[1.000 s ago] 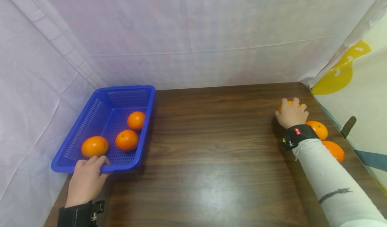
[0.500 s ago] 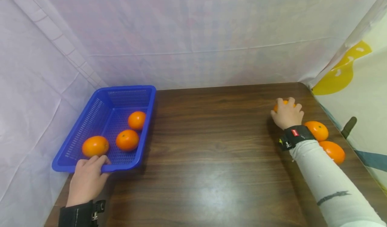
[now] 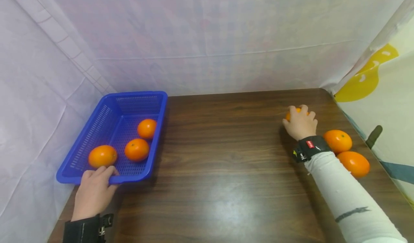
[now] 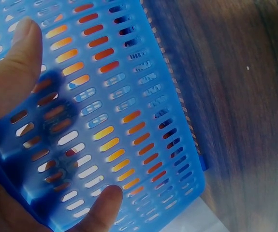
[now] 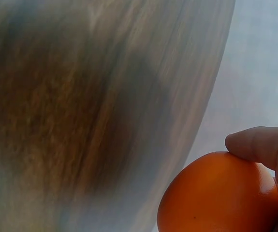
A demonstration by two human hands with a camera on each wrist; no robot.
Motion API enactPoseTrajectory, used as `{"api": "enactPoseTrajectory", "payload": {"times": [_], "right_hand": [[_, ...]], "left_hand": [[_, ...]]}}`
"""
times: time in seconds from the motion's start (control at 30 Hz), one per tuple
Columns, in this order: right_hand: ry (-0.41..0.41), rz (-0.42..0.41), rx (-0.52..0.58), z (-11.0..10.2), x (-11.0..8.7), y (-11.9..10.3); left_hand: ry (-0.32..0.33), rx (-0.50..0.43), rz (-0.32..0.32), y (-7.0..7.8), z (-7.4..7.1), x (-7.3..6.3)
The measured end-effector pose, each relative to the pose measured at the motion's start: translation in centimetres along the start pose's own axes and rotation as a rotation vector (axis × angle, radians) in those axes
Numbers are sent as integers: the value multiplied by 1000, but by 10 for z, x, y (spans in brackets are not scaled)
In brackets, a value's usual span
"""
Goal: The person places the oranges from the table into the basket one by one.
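At far right of brown table [image 3: 223, 156], right hand [image 3: 300, 125], fingers curled around one orange fruit [image 5: 216, 195] — at left, left hand [image 3: 93, 195] gripping blue basket [image 3: 132, 178] by its near rim, three fruits [image 3: 137, 150] inside, two other fruits [image 3: 354, 164] near right edge.

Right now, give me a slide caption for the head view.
Left hand grips a blue basket of three orange fruits; right hand holds another fruit, two more resting on the brown table.

On the table [image 3: 226, 146], the basket [image 3: 132, 179] holding three fruits [image 3: 137, 150] stands left, two other fruits [image 3: 337, 141] right, one behind the other.
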State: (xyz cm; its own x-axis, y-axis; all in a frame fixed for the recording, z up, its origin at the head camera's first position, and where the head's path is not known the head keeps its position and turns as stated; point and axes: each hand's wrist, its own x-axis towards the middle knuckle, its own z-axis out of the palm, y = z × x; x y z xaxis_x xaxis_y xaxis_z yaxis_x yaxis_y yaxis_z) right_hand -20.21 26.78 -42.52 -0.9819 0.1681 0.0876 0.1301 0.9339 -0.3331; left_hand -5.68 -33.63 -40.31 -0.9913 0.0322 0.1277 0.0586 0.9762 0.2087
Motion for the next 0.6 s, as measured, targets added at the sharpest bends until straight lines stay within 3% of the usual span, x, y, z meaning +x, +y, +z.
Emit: {"api": "enactPoseTrajectory", "payload": {"times": [0.37, 0.6], "right_hand": [[-9, -10, 8, 3, -4, -13], [-2, -32, 9, 6, -6, -22]], "left_hand": [[21, 1, 21, 0, -1, 0], [-22, 7, -15, 1, -2, 1]]}}
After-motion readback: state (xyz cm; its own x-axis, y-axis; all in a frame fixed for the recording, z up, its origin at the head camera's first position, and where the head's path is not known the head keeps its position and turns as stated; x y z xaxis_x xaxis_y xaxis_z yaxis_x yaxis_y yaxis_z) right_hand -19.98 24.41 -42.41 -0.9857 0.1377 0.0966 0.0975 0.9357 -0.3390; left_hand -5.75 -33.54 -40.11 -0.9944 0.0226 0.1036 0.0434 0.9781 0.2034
